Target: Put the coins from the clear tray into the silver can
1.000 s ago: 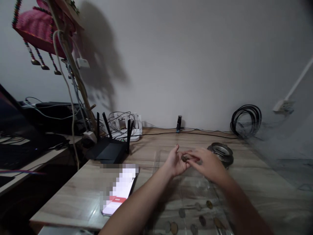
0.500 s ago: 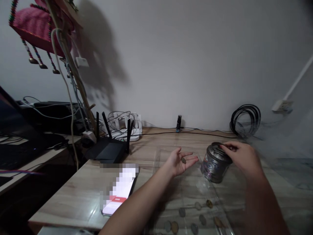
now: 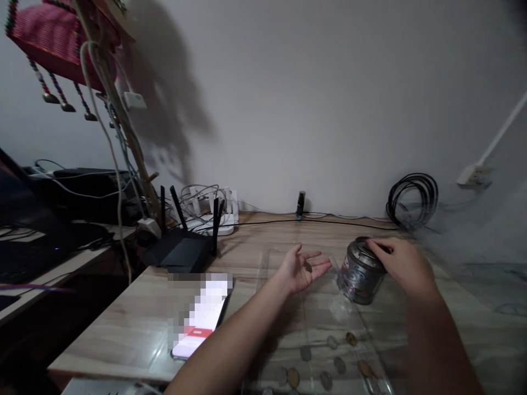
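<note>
My left hand (image 3: 303,271) is palm up above the table with its fingers spread. A dull coin (image 3: 307,266) rests on it at the base of the fingers. To its right stands a round metal tin (image 3: 360,277) with a printed side and a raised rim on top. My right hand (image 3: 401,262) reaches over the tin from the right, thumb and fingers pinched together at its top. Anything between those fingertips is hidden. Nearer to me, several silver and brassy coins (image 3: 305,353) lie scattered on a clear plastic sheet or tray (image 3: 267,274).
A lit phone (image 3: 203,318) lies left of my left forearm. Behind it are a black router (image 3: 183,251) and a white router (image 3: 224,227) with tangled cables. A small dark bottle (image 3: 301,204) and a coiled black cable (image 3: 413,197) are by the wall. A laptop (image 3: 28,236) is far left.
My right hand has shifted slightly left over the tin's top, its thumb and fingers closer to the middle. The left hand holds nearly the same pose with the coin.
</note>
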